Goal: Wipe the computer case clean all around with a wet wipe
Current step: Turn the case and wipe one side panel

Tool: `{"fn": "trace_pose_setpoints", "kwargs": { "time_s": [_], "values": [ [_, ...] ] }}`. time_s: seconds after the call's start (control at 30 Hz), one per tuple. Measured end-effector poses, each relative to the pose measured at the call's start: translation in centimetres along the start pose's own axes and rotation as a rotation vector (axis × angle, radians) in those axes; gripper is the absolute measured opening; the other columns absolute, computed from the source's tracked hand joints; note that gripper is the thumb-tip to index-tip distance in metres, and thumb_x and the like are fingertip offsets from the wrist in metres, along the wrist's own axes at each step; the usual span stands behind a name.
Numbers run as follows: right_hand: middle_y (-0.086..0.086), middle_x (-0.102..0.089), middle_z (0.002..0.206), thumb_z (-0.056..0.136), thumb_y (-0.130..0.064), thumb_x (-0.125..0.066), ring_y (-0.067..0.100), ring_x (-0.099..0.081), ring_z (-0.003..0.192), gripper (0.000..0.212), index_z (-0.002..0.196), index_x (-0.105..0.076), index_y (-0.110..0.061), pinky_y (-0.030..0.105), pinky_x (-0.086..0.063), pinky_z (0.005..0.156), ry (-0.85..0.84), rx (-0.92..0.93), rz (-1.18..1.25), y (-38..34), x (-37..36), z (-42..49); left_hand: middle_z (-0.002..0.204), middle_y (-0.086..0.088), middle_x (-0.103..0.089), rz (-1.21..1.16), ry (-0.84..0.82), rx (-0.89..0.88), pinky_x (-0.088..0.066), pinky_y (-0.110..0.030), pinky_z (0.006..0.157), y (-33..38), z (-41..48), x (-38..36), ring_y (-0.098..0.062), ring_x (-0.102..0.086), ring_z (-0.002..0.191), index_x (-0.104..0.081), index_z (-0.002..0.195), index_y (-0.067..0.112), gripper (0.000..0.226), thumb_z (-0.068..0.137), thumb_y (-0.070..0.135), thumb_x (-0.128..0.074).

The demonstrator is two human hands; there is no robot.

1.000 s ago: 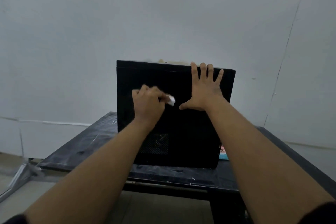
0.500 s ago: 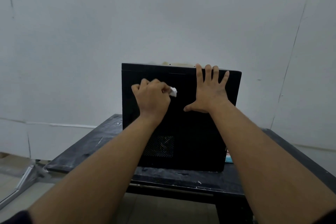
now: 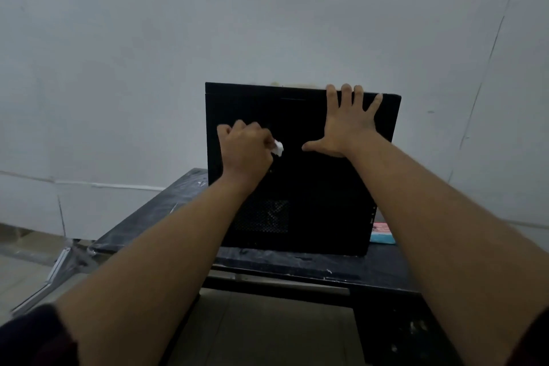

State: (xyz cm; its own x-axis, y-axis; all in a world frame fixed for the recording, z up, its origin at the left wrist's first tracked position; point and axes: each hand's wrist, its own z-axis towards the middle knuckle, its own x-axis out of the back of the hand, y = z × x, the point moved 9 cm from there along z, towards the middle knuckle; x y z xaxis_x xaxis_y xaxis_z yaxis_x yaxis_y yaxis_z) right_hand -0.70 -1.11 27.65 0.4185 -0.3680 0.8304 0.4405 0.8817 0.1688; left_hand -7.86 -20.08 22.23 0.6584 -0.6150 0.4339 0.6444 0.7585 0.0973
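A black computer case (image 3: 320,193) stands upright on a dark table (image 3: 154,217), its broad side panel facing me. My left hand (image 3: 245,151) is curled around a crumpled white wet wipe (image 3: 277,148) and holds it against the panel, left of the middle. Only a small white tip of the wipe shows past my fingers. My right hand (image 3: 346,125) lies flat on the upper right of the panel with fingers spread, the fingertips reaching the case's top edge.
A small blue and pink packet (image 3: 383,233) lies on the table right of the case. A white wall stands close behind. The table's front edge (image 3: 282,269) is near me, with tiled floor below and a metal frame (image 3: 56,270) at the lower left.
My left hand with the wipe went up the panel and has come back down a little. My right hand has kept its place flat near the top edge.
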Motion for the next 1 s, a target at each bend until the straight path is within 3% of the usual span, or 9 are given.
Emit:
{"fn": "trace_pose_setpoints", "kwargs": {
  "time_s": [0.13,0.23,0.3,0.47,0.6,0.77,1.0],
  "values": [
    [0.019,-0.002,0.174,0.081,-0.080,-0.067,0.042,0.001,0.162,0.134,0.166,0.004,-0.004,0.081,0.002,0.120,0.026,0.086,-0.104,-3.0,1.3,0.3,0.081,0.012,-0.071,-0.017,0.031,0.073,-0.020,-0.037,0.082,-0.9,3.4,1.7,-0.019,-0.058,0.084,-0.079,0.081,0.034,0.014,0.082,0.023,-0.072],
    [0.019,-0.015,0.171,0.091,-0.059,-0.067,0.040,-0.016,0.159,0.110,0.166,-0.008,-0.004,0.073,-0.005,0.126,0.075,0.253,-0.032,-7.5,3.2,0.8,0.082,0.011,-0.071,-0.084,0.040,0.138,-0.028,-0.039,0.082,-1.5,3.0,1.4,-0.019,-0.059,0.081,-0.079,0.079,0.032,0.014,0.082,0.020,-0.074],
    [0.019,-0.019,0.169,0.091,-0.048,-0.069,0.040,-0.023,0.156,0.103,0.167,-0.011,-0.010,0.067,-0.011,0.128,0.070,0.271,0.055,-9.1,3.7,1.0,0.081,0.010,-0.070,-0.111,0.032,0.126,-0.033,-0.040,0.081,-2.1,1.3,0.5,-0.019,-0.060,0.076,-0.077,0.077,0.030,0.013,0.082,0.018,-0.078],
    [0.018,-0.017,0.168,0.085,-0.045,-0.076,0.041,-0.019,0.157,0.111,0.169,-0.007,-0.019,0.063,-0.012,0.130,0.128,0.199,0.071,-9.6,2.7,0.7,0.085,0.012,-0.072,-0.186,0.008,0.215,-0.038,-0.041,0.085,-3.9,-0.8,-0.8,-0.015,-0.062,0.078,-0.079,0.082,0.031,0.011,0.090,0.024,-0.076],
    [0.018,-0.014,0.169,0.090,-0.052,-0.073,0.043,-0.015,0.158,0.109,0.169,-0.004,-0.021,0.065,-0.010,0.130,0.103,0.152,0.077,-10.1,2.7,1.0,0.085,0.011,-0.075,-0.228,0.045,0.133,-0.039,-0.040,0.086,-2.4,1.0,0.2,-0.011,-0.062,0.070,-0.080,0.085,0.030,0.009,0.092,0.026,-0.074],
    [0.016,-0.013,0.169,0.093,-0.039,-0.069,0.041,-0.013,0.158,0.103,0.169,-0.001,-0.026,0.063,-0.007,0.130,0.123,0.150,0.102,-9.7,2.2,1.3,0.083,0.013,-0.073,-0.279,0.138,0.140,-0.032,-0.034,0.081,-1.3,3.1,1.0,-0.006,-0.056,0.066,-0.081,0.089,0.032,0.010,0.095,0.032,-0.073],
    [0.017,-0.008,0.169,0.086,-0.035,-0.073,0.040,-0.006,0.160,0.115,0.170,0.004,-0.026,0.062,-0.002,0.131,0.083,0.148,0.118,-9.7,2.0,1.3,0.093,0.011,-0.077,-0.219,0.102,0.253,-0.028,-0.032,0.085,-9.5,-1.1,0.8,-0.012,-0.068,0.080,-0.081,0.092,0.031,0.012,0.095,0.041,-0.075]
  ]
}}
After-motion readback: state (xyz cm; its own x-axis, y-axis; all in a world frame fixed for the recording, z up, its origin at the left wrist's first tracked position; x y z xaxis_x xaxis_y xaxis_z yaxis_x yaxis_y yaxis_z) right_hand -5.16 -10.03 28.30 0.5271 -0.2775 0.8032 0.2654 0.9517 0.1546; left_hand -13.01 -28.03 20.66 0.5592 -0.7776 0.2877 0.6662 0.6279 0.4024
